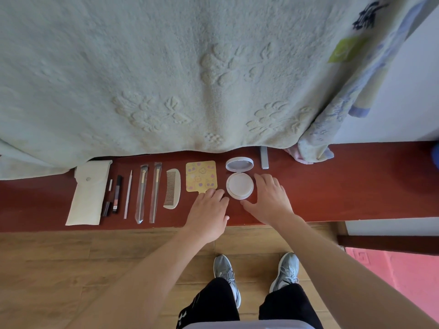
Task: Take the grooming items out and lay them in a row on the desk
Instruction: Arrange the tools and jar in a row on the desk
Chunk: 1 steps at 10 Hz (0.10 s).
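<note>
The open white compact [240,186] is laid flat on the red desk [332,186] and is flanked by the right hand [270,198]. Its fingers [261,180] are spread along the compact's right rim, with the thumb curved under the near edge; whether contact is made cannot be told. The left hand [209,210] is rested just left of the compact, fingers loosely together over the handle end of a yellow patterned card [201,176]. Further left of those fingers, a comb [172,188], two sleeved brushes [142,193] and a white pouch [89,193] are lined up.

Dark red bench [344,181], white pouch [89,193], black tubes [117,193], thin stick [127,195], two brushes [142,193], comb [173,188], yellow mirror [201,176], open compact [240,184], side by side
</note>
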Motion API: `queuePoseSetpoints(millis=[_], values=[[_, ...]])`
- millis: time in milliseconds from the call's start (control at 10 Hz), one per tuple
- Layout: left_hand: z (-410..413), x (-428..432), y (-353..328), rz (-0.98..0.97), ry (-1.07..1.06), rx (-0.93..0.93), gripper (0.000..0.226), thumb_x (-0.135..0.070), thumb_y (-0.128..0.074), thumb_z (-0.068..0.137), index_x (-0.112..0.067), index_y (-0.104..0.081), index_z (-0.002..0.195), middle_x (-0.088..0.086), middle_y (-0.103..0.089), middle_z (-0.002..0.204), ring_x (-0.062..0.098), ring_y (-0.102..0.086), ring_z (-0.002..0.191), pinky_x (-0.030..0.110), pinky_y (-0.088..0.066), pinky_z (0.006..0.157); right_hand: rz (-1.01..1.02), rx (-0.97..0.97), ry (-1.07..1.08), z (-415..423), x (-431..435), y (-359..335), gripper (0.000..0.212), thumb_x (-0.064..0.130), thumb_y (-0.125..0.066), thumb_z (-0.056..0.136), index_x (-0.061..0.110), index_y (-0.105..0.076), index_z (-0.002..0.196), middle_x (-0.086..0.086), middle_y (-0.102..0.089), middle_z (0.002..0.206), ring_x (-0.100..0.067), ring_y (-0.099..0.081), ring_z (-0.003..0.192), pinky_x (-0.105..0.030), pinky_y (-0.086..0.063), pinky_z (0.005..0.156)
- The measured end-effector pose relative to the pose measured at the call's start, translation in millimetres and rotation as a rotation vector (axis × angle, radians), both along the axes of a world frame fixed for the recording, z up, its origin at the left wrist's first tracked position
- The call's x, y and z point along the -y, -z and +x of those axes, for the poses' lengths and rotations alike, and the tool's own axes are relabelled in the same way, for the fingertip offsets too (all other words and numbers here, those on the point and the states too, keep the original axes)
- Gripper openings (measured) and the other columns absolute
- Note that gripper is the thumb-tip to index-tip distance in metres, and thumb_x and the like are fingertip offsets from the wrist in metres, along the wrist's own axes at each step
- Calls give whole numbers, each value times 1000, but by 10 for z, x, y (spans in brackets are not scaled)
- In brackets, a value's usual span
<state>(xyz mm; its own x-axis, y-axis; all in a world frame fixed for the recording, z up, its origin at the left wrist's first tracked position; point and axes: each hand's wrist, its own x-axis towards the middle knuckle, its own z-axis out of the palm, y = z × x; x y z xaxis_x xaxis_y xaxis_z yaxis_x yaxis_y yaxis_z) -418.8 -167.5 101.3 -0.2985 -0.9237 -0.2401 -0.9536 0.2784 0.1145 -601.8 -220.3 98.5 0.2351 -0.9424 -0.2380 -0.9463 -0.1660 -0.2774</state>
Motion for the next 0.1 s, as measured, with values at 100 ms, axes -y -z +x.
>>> queuePoseSetpoints(millis=[100], values=[[-16,-12,4,14,-18,0,44,-39,-55,94,-14,-52,131,3,-45,142,24,-38,130,39,-36,106,-4,-32,-38,-56,-11,-80,76,56,-57,82,16,-33,141,-3,-38,141,-23,-37,128,-37,-36,104]])
